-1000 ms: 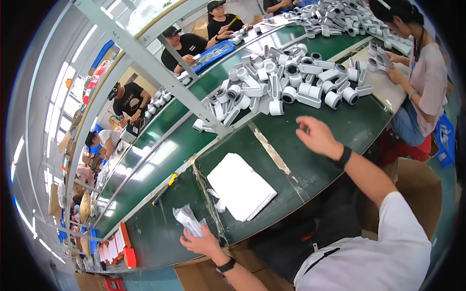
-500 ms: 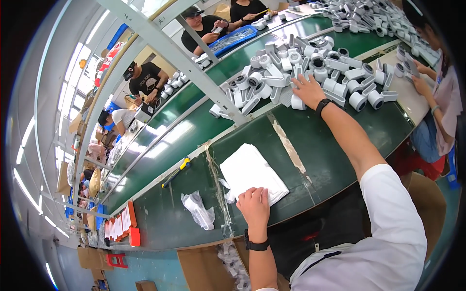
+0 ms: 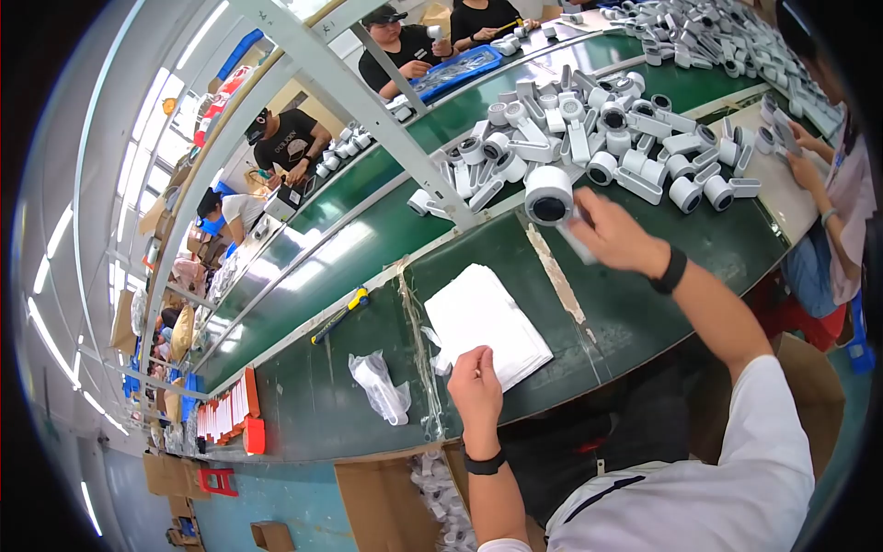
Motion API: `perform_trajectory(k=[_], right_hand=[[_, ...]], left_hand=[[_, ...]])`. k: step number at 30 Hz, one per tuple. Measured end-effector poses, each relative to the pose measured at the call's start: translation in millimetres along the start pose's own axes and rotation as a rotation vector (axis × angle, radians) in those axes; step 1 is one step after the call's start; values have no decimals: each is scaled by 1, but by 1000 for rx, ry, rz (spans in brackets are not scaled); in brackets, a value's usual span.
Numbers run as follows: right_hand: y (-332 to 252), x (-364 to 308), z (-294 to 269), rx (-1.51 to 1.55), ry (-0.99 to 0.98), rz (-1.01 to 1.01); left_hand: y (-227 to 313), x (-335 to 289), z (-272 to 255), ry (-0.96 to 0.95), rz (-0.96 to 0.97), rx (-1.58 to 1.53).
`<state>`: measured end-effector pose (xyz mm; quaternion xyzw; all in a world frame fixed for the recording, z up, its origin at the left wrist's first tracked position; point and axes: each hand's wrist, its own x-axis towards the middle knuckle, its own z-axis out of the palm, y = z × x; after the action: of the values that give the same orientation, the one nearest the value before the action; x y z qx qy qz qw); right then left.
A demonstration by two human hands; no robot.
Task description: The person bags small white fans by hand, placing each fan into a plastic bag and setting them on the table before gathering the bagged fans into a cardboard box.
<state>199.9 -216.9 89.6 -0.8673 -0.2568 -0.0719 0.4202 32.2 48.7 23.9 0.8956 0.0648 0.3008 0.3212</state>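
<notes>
My right hand [image 3: 614, 232], blurred by motion, grips a white handheld device [image 3: 549, 195] by its handle. The device has a fat round barrel with a dark ring at its end. It is in the air over the near edge of a heap of similar white devices [image 3: 570, 138]. My left hand [image 3: 477, 386] is closed, its fingertips drawn together at the near left corner of a stack of flat white sheets or bags [image 3: 487, 322]. Whatever those fingers may pinch is hidden. Left of the stack lies a device in a clear plastic bag [image 3: 379, 389].
A yellow-and-blue cutter [image 3: 340, 315] lies on the green bench [image 3: 303, 405]. A slanting white metal post [image 3: 386, 129] stands beyond the stack. Orange-edged cards [image 3: 230, 414] sit at far left. An open carton [image 3: 386, 501] is below the bench. Co-workers sit across and at right.
My right hand has lifted a white device off the heap and drawn it back toward me. My left hand's fingers have closed together near the stack's corner.
</notes>
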Motion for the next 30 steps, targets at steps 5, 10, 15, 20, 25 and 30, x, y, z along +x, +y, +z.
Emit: perform_trajectory(k=[5,10,15,20,25,30], right_hand=[[-48,-72,44,1176,-188,342],[-60,-129,105,759,81,131],[-74,-137,119,600,158,263],[-75,-128,107,674,179,345],[-77,-136,79,564,128,325],[-76,-159,16,523,-241,219]], left_hand=[[19,-18,1,-173,-498,-644],[41,-39,9,-93,-531,-899],[46,-46,9,-17,-505,-858],[41,-49,-2,2,-583,-1093],[57,-46,10,97,-459,-843],[56,-46,12,43,-540,-887]])
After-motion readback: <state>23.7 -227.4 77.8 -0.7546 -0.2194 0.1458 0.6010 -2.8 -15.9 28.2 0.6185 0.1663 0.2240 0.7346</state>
